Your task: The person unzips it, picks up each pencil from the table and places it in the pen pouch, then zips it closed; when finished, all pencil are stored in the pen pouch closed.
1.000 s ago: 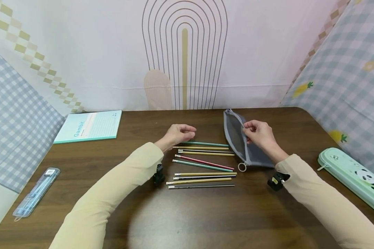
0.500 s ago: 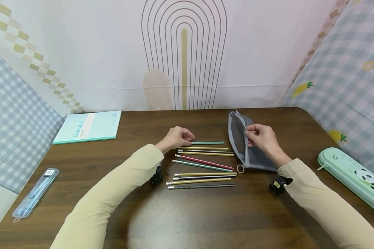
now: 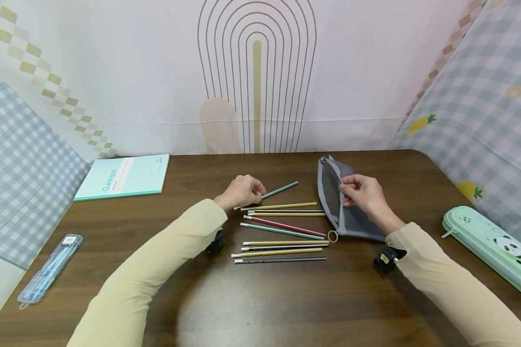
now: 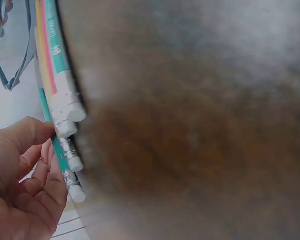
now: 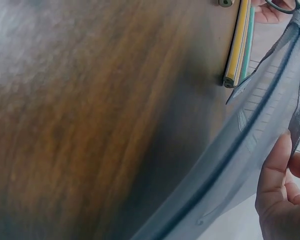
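Observation:
My left hand [image 3: 242, 192] pinches a green pencil [image 3: 280, 189] near its eraser end, as the left wrist view also shows. The pencil slants up and away to the right, its far end pointing toward the pouch. In my right hand [image 3: 364, 193] is the edge of a grey zip pouch [image 3: 359, 218], held between thumb and fingers. The pouch's mouth gapes toward the pencils, and a ring [image 3: 332, 236] hangs at its near corner. Between the hands lie several pencils in a loose row, among them a red pencil [image 3: 286, 226] and a dark grey pencil [image 3: 282, 260].
A pale green notebook [image 3: 123, 176] lies at the back left of the table [image 3: 286, 303]. Nearer on the left is a clear plastic case [image 3: 51, 269]. At the right edge sits a mint panda pencil case [image 3: 495, 250]. A patterned cloth [image 3: 360, 72] hangs behind.
My left hand has come down onto the green pencil and taken hold of it, swinging its far end up and away. The pouch in my right hand has shifted slightly to the right.

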### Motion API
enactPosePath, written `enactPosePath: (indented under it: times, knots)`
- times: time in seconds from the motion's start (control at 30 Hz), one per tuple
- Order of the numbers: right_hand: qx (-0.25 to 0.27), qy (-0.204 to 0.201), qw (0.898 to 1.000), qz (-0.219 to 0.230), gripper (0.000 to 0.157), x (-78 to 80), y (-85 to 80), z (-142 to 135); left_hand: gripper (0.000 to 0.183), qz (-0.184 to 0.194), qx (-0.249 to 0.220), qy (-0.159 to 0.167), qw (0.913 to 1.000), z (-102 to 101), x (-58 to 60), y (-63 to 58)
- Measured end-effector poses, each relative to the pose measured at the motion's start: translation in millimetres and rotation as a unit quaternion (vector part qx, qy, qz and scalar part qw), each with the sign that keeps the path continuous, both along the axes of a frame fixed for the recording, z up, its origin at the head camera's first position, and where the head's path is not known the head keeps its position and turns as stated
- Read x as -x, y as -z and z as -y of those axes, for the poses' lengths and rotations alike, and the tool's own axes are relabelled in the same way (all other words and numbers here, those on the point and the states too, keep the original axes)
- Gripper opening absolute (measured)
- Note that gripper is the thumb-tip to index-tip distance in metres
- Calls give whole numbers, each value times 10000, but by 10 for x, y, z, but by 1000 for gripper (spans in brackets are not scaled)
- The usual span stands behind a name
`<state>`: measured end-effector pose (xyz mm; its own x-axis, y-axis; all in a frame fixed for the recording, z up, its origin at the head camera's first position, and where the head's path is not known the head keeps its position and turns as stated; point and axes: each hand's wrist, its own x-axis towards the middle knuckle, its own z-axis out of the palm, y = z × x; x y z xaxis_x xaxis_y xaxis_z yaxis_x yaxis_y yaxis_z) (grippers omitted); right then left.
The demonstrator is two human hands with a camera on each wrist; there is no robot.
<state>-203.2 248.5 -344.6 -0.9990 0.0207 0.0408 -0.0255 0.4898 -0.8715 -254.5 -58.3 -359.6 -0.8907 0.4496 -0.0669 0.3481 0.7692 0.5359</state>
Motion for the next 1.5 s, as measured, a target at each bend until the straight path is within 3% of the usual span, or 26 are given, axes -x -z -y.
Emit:
enactPosePath:
  times: [0.17, 0.27, 0.33, 0.4, 0.5, 0.6, 0.7, 0.77, 0.83, 1.27, 1.5]
  knots:
    - [38, -34, 10000, -9, 33, -7, 0, 6, 16, 328, -434, -138, 9984, -46, -11, -62]
    - [55, -31, 10000, -11, 32, -9, 0, 19, 18, 1182, -1226, -217, 9852, -166, -45, -92]
    - [62, -37, 10000, 6, 31, -10, 5, 36, 22, 1975, -1854, -301, 9621, -269, -77, -96]
    - [63, -49, 10000, 35, 30, -8, 12, 59, 25, 2739, -2439, -439, 9293, -377, -110, -94]
    - [66, -76, 9999, 59, 30, -7, 17, 93, 28, 3584, -2997, -549, 8824, -528, -153, -94]
    - [56, -63, 9999, 80, 30, -13, 14, 112, 31, 4106, -3310, -547, 8478, -681, -194, -100]
    - [23, -82, 9999, 78, 31, -24, 1, 127, 33, 4389, -3540, -605, 8236, -827, -231, -101]
    - [-18, -121, 9999, 70, 31, -32, -8, 137, 34, 4438, -3636, -714, 8159, -914, -250, -97]
    - [-80, -177, 9998, 39, 30, -43, -18, 148, 35, 4426, -3684, -814, 8135, -992, -268, -92]
    - [-417, -257, 9988, -16, 27, -86, -42, 202, 37, 3991, -4116, -1465, 8061, -1395, -367, -24]
    - [-402, -284, 9988, -10, 28, -79, -50, 184, 39, 3821, -4466, -1722, 7905, -1514, -420, -20]
